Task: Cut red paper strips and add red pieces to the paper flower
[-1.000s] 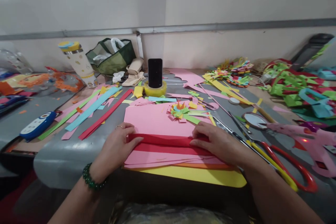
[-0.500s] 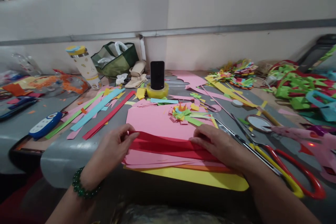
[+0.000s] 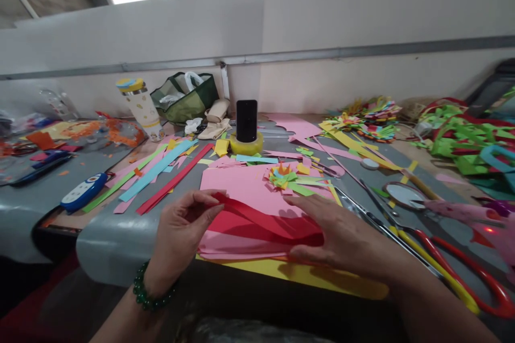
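Observation:
A red paper strip [image 3: 261, 218] is pinched at its left end between the thumb and fingers of my left hand [image 3: 181, 233], which wears a green bead bracelet on the wrist. That end is raised and the strip sags towards the right. Below it lies more red paper [image 3: 229, 226], flat on a stack of pink sheets [image 3: 233, 182]. My right hand [image 3: 341, 228] is open around the strip's right end, thumb and fingers spread apart. A yellow sheet [image 3: 338, 277] juts out under the stack. On the pink paper's far right corner sits a multicoloured paper flower [image 3: 284, 176].
Scissors with red and yellow handles [image 3: 462, 262] and a pink glue gun [image 3: 475, 214] lie at right. A phone [image 3: 247, 120] stands in a yellow tape roll [image 3: 246, 144]. Paper strips [image 3: 159, 169], a blue-and-white device [image 3: 84, 192] and a tumbler [image 3: 140, 110] are at left.
My left hand has lifted its end of the red strip slightly. The right hand has gone from gripping the strip to spread fingers. The view has shifted a little.

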Demonstrator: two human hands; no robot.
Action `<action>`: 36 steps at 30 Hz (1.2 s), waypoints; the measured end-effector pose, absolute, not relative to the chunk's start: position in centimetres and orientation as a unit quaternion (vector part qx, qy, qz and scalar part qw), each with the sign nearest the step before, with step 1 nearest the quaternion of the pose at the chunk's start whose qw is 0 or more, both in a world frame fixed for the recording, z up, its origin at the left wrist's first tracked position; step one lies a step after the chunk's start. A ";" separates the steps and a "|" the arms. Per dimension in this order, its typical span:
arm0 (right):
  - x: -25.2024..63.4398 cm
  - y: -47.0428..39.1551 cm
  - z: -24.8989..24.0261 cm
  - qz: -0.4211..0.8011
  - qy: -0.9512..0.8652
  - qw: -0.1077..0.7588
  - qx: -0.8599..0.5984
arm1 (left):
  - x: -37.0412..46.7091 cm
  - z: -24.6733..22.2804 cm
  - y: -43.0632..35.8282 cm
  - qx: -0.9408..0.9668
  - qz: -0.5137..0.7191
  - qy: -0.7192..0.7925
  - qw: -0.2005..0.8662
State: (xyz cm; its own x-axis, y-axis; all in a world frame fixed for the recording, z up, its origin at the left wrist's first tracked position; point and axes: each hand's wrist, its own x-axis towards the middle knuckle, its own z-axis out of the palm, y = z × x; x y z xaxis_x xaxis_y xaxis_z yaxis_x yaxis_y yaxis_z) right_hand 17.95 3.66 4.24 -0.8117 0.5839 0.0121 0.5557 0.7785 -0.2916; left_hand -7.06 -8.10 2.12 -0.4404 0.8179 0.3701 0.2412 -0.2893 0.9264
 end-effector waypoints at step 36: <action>15.5 3.3 5.7 0.087 -0.945 0.099 -0.299 | -6.8 3.4 -7.4 0.441 0.608 0.570 0.332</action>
State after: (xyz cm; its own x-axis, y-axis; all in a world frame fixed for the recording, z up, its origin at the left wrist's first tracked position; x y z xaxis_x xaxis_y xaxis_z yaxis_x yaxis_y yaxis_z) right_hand 15.51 3.26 5.74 -0.8016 0.5826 0.1341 0.5482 0.8058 -0.2242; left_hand -6.82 -7.41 3.44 -0.3902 0.9071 0.1582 0.0995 -0.1293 0.9866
